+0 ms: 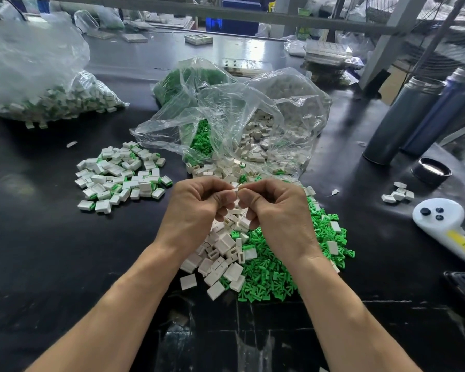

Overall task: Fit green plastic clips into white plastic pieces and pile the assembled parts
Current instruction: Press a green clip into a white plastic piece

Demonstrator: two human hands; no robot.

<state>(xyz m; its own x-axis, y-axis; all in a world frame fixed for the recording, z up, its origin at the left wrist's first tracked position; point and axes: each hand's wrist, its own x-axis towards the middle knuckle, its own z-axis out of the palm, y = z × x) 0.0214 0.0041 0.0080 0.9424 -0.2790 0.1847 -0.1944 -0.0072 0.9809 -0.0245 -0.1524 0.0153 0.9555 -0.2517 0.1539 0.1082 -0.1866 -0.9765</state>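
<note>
My left hand (pixel 199 202) and my right hand (pixel 277 208) meet above the table's middle, fingertips pressed together around one small white piece (pixel 235 191). Whether a green clip sits in it is hidden by the fingers. Below my hands lies a heap of loose white pieces (pixel 223 261), and to its right a spread of green clips (pixel 277 277). The pile of assembled white-and-green parts (pixel 121 175) lies to the left on the black table (pixel 38 251).
An open clear bag (pixel 226 124) behind my hands spills green clips and white pieces. A large bag of assembled parts (pixel 38 84) sits far left. At right stand two metal bottles (pixel 403 119), a black lid (pixel 431 170), a white controller (pixel 440 221) and several white pieces (pixel 399 193).
</note>
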